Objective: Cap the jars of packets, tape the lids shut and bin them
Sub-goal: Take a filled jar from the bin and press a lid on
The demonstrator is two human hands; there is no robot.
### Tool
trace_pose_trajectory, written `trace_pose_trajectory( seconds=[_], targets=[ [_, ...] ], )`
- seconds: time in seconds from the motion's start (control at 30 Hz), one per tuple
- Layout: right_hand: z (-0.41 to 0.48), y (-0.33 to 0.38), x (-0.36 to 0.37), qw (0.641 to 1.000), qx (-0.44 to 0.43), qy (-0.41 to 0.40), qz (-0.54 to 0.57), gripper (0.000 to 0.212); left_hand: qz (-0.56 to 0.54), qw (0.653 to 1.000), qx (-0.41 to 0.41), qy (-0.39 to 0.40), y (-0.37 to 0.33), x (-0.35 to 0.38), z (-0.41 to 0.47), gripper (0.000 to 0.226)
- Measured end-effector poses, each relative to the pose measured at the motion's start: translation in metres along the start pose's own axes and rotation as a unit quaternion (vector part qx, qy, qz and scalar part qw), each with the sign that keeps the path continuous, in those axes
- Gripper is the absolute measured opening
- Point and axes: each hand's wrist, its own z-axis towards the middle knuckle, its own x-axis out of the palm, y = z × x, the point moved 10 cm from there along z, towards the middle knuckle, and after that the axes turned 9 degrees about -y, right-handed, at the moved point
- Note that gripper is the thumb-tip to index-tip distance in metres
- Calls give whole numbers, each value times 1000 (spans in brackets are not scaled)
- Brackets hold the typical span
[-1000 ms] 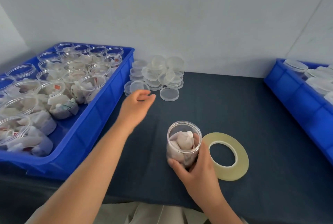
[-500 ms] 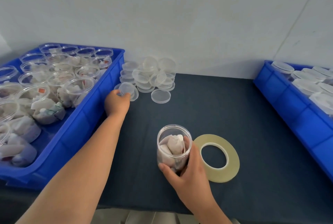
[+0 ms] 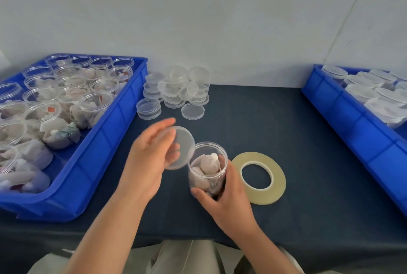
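Clear plastic lid (image 3: 185, 141) has come from the pile (image 3: 176, 90) into the left grip (image 3: 149, 159), pinched just beside the open jar (image 3: 207, 171), which the right grip (image 3: 229, 203) holds; capping comes next.

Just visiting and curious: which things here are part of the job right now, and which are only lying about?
In use: left hand holding the lid; right hand gripping the open jar of packets.
Lying by: tape roll, spare lids, left bin of open jars, right bin of capped jars.
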Motion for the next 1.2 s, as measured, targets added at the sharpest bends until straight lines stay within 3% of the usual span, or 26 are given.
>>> trace_pose_trajectory(
  seconds=[0.1, 0.27, 0.33, 0.4, 0.47, 0.57, 0.67, 0.8, 0.9, 0.97, 1.03, 1.1, 1.2],
  targets=[
    [-2, 1, 2, 1000, -2, 9, 0, 73, 185, 977, 101, 19, -13, 21, -20, 21],
    [-1, -2, 3, 1000, 0, 8, -1, 74, 400, 882, 248, 7, -34, 47, -37, 23],
    [-2, -4, 4, 1000, 4, 6, 2, 75, 453, 855, 253, 20, -34, 56, -39, 29],
    [-2, -4, 4, 1000, 7, 5, 8, 74, 458, 858, 226, 49, -31, 62, -42, 42],
    [-1, -4, 5, 1000, 7, 8, 10, 71, 471, 854, 196, 102, -22, 71, -49, 68],
    [0, -5, 6, 1000, 6, 5, 12, 67, 583, 761, 233, 161, -13, 87, -61, 89],
    [0, -4, 5, 1000, 0, 0, 18, 65, 642, 694, 272, 178, -12, 99, -61, 77],
    [0, -5, 5, 1000, 1, -2, 24, 56, 663, 670, 256, 215, -3, 109, -55, 57],
    [1, -6, 7, 999, 12, 7, 31, 53, 688, 640, 288, 185, -3, 116, -58, 61],
    [2, -7, 8, 999, 16, 12, 27, 52, 673, 652, 311, 157, -6, 116, -59, 59],
    [2, -5, 6, 1000, 18, 9, 16, 60, 636, 685, 321, 152, -10, 113, -57, 50],
    [2, -2, 3, 1000, 17, -3, 6, 74, 601, 711, 321, 170, -11, 111, -54, 43],
    [1, 0, 1, 1000, 18, -7, 8, 82, 579, 715, 322, 224, -10, 113, -51, 31]
  ],
)
